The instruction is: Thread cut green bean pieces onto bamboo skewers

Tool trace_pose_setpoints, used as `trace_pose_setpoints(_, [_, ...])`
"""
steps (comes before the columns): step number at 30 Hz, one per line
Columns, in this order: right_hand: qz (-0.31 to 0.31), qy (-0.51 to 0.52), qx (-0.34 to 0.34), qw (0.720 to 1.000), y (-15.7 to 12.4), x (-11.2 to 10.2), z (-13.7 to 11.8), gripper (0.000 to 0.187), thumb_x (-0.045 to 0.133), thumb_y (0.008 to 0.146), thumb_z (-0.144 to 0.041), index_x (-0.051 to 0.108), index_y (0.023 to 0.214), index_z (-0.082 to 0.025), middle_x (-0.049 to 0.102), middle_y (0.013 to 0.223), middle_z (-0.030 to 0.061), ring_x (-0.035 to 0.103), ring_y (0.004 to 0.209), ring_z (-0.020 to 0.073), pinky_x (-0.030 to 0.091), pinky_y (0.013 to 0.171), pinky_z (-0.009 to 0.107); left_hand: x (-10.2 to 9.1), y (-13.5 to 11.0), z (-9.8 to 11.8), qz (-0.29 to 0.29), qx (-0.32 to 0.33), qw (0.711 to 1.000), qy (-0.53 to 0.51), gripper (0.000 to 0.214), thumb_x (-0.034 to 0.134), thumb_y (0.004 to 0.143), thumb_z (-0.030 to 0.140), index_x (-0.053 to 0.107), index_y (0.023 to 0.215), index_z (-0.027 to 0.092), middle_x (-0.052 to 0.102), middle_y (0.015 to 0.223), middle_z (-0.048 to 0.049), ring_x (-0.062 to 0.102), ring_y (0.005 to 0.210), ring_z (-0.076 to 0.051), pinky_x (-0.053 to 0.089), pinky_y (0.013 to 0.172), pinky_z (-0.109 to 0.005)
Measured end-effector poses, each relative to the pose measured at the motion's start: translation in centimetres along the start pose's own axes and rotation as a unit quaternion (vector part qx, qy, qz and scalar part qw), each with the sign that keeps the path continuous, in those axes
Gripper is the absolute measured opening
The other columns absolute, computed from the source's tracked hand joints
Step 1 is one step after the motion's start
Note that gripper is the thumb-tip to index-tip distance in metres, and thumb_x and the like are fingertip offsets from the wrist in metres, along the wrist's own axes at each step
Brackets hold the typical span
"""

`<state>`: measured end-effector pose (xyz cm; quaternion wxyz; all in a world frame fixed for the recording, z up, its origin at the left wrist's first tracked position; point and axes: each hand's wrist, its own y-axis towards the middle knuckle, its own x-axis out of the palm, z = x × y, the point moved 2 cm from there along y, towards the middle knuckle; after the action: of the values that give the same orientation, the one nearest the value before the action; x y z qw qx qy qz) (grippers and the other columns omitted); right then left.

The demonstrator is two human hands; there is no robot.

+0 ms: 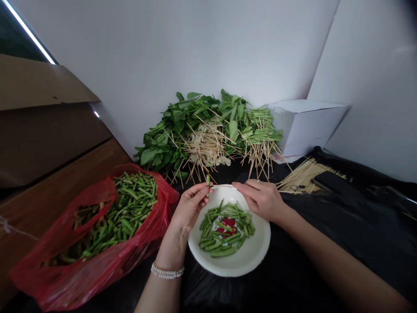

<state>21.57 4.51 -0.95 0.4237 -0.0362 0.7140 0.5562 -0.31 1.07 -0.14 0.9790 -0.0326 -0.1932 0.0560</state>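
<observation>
Between the thumb and fingers of my left hand (192,204) is a short piece of green bean (208,180), held upright above the far rim of a white bowl (257,258). My right hand (262,200) is closed on a thin bamboo skewer (223,186), which runs level toward the bean piece. Whether its tip has entered the bean is too small to tell. Cut green bean pieces (223,252) lie in a ring inside the bowl, around a red pattern on its bottom.
At my left, a red plastic bag (130,256) holds many cut beans (137,195). Behind the bowl are leafy greens (156,139), skewered pale pieces (208,143) and skewered green stems (260,126). Loose skewers (299,174), a dark phone-like object (329,180) and a white box (306,126) stand right.
</observation>
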Motion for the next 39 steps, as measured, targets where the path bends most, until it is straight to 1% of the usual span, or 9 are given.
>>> trace_pose_setpoints(5, [-0.01,-0.006,-0.002,1.0,-0.1,0.1,-0.1,0.035,0.042,0.093,-0.015,0.065,0.12,-0.017,0.062,0.076,0.0035,0.057,0.069,0.0121,0.045,0.064,0.023,0.1,-0.1,0.3,0.012,0.001,1.0,-0.005,0.032,0.088,0.059,0.026,0.077,0.086,0.014,0.072,0.071,-0.0011,0.049,0.047,0.0,0.04,0.045,-0.01])
trace_pose_setpoints(10, [-0.013,-0.004,-0.002,1.0,-0.2,0.2,-0.2,0.037,0.043,0.092,-0.014,0.064,0.122,-0.018,0.063,0.077,0.0035,0.057,0.07,0.0128,0.045,0.065,0.023,0.1,-0.1,0.3,0.018,0.003,1.0,-0.017,0.028,0.087,0.059,0.023,0.077,0.084,0.014,0.072,0.071,-0.0016,0.05,0.047,-0.001,0.042,0.047,-0.011])
trace_pose_setpoints(14, [-0.009,-0.008,-0.005,1.0,-0.1,0.2,-0.3,0.036,0.041,0.094,-0.014,0.064,0.121,-0.017,0.062,0.076,0.0031,0.057,0.068,0.0122,0.044,0.064,0.023,0.1,-0.2,0.4,0.029,0.003,0.999,-0.028,0.028,0.088,0.058,0.022,0.077,0.082,0.014,0.073,0.07,-0.0017,0.051,0.048,-0.001,0.042,0.048,-0.01])
trace_pose_setpoints(17, [-0.008,-0.012,-0.007,1.0,0.0,0.1,-0.4,0.035,0.04,0.094,-0.014,0.064,0.12,-0.016,0.061,0.075,0.0026,0.056,0.067,0.0119,0.044,0.062,0.023,0.2,-0.1,0.3,0.032,-0.006,0.999,-0.027,0.029,0.089,0.055,0.021,0.077,0.081,0.014,0.073,0.068,-0.0019,0.052,0.047,-0.001,0.042,0.048,-0.01])
trace_pose_setpoints(22, [-0.008,-0.006,-0.015,1.0,-0.1,0.1,-0.4,0.037,0.04,0.093,-0.013,0.063,0.122,-0.017,0.061,0.076,0.002,0.055,0.067,0.0116,0.043,0.062,0.023,0.2,-0.1,0.3,0.036,-0.01,0.999,-0.02,0.027,0.088,0.056,0.02,0.078,0.08,0.014,0.074,0.068,-0.0024,0.052,0.047,-0.002,0.043,0.049,-0.012])
trace_pose_setpoints(26, [-0.002,-0.001,-0.022,1.0,-0.2,0.2,-0.5,0.036,0.041,0.092,-0.011,0.063,0.119,-0.014,0.062,0.076,0.0026,0.055,0.066,0.0119,0.044,0.062,0.023,0.2,-0.2,0.3,0.035,-0.013,0.999,-0.015,0.028,0.089,0.055,0.02,0.078,0.079,0.013,0.074,0.068,-0.0022,0.053,0.048,-0.002,0.043,0.048,-0.012])
trace_pose_setpoints(31, [-0.011,-0.009,-0.039,0.999,0.1,0.0,-0.9,0.034,0.038,0.093,-0.012,0.064,0.115,-0.012,0.061,0.073,0.0024,0.055,0.065,0.0119,0.044,0.061,0.023,0.2,-0.3,0.2,0.042,-0.01,0.999,0.014,0.027,0.089,0.055,0.023,0.078,0.077,0.013,0.073,0.066,-0.0022,0.053,0.048,-0.002,0.043,0.049,-0.011])
trace_pose_setpoints(35, [-0.019,-0.011,-0.051,0.998,0.3,-0.1,-1.2,0.033,0.04,0.092,-0.009,0.064,0.114,-0.009,0.061,0.073,0.0032,0.056,0.063,0.0128,0.044,0.059,0.024,0.3,-0.3,0.1,0.038,-0.009,0.999,0.029,0.026,0.089,0.056,0.024,0.078,0.077,0.014,0.073,0.067,-0.002,0.053,0.049,-0.002,0.044,0.051,-0.011])
trace_pose_setpoints(39, [-0.03,0.003,-0.048,0.998,0.1,0.1,-1.1,0.032,0.039,0.092,-0.009,0.062,0.115,-0.01,0.064,0.078,0.0036,0.058,0.065,0.0124,0.044,0.06,0.024,0.3,-0.4,0.2,0.028,-0.009,0.999,0.036,0.024,0.089,0.056,0.024,0.078,0.076,0.014,0.072,0.067,-0.0017,0.051,0.05,-0.002,0.042,0.051,-0.012])
